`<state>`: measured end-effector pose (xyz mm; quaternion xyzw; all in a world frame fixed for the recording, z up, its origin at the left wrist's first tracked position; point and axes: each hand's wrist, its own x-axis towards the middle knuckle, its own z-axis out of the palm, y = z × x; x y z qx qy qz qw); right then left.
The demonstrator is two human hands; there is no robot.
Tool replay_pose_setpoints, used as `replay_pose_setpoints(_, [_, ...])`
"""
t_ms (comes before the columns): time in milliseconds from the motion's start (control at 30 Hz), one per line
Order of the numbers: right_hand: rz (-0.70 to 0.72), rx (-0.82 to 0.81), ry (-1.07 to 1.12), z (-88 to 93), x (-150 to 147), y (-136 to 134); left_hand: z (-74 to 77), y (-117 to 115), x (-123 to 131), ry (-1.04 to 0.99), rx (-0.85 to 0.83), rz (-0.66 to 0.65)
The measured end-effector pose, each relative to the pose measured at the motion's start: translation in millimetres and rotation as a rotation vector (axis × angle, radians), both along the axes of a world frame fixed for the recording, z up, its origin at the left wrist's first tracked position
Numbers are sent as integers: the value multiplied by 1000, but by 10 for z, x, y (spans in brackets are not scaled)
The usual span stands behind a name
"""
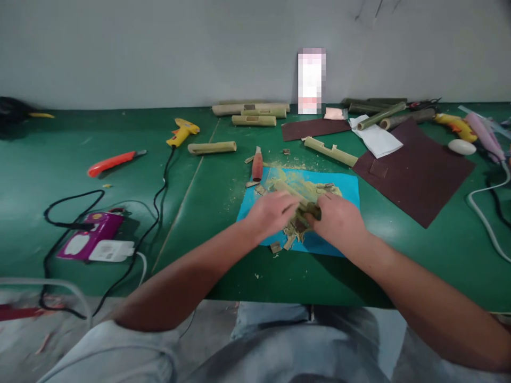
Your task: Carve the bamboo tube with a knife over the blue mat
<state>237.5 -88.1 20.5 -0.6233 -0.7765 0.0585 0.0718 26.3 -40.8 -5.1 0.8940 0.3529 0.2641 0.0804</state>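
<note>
Over a blue sheet (351,199) covered with shavings and chips, both my hands are closed on a pale green bamboo piece (288,189). The piece lies slantwise, its far end up and to the left, its darker near end at my right hand. My left hand (273,213) has its fingers bent against the left side of the piece. My right hand (337,215) grips the near end between thumb and fingers. The fingertips are partly blurred. A red-handled knife (257,166) lies at the sheet's upper left corner.
Left on the green table (215,213) are a red cutter (114,163), a yellow glue gun (182,133) and a purple power strip (93,236) with cords. Bamboo tubes (253,121) lie behind. Brown sandpaper (423,175) and a white egg-shaped object (462,147) are at the right.
</note>
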Motion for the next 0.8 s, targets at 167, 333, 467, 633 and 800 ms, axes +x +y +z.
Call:
replay_pose_setpoints(167, [15,0,11,-10,-6,6,7,146,-84,-49,48,153])
replay_pose_setpoints(333, [34,27,-16,-19,4,-10,-9,42,120,-7,4,-16])
replay_pose_setpoints(467, [47,148,20,20,18,-48,-1,110,88,-6,17,20])
replay_pose_setpoints(633, [476,126,226,121,-51,-152,-9,201,15,-42,17,17])
replay_pose_setpoints(800, [971,-96,215,98,-195,-261,-20,195,36,-51,8,22])
